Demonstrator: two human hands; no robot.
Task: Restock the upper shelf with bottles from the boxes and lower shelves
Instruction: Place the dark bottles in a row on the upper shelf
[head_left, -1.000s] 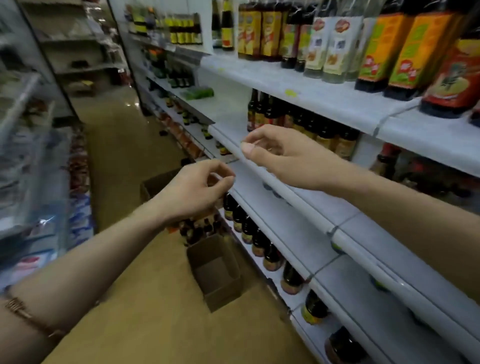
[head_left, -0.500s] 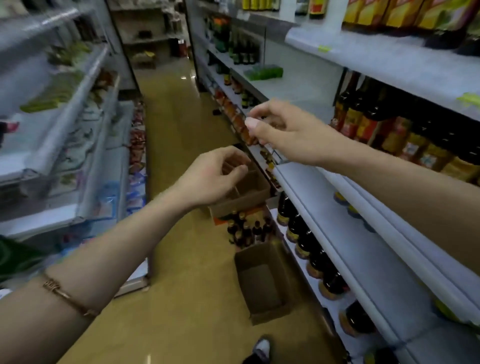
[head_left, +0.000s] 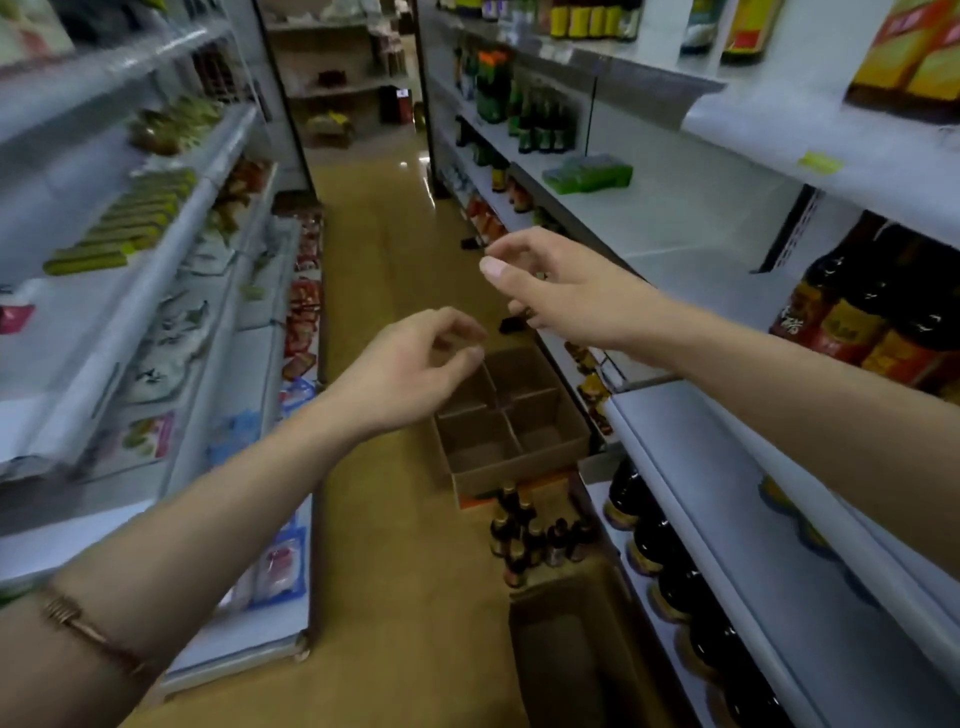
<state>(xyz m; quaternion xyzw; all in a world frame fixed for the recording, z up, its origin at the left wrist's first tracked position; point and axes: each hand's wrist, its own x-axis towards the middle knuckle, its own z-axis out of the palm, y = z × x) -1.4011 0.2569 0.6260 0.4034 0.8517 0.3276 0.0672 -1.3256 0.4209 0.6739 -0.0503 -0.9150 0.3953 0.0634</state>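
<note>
Bare and without any bottle, both hands are held out over the aisle. The left hand (head_left: 415, 364) is seen with its fingers loosely curled and nothing between them; the right hand (head_left: 561, 291) is raised a little higher, its thumb and fingers also relaxed and gripping nothing. It is judged that they are kept free like this because a reach downward is being prepared.

Under the left hand, a divided cardboard box (head_left: 511, 421) is placed on the floor, and its compartments look empty. Just in front of it, a cluster of small bottles (head_left: 535, 535) is standing on the floor, close to the lower shelf (head_left: 613, 499), where larger dark bottles (head_left: 649, 551) are lined. The upper shelf (head_left: 727, 218) at the right is shown mostly bare, with dark labelled bottles (head_left: 872, 306) only at its near end, so the gap is probably meant to be filled.
</note>
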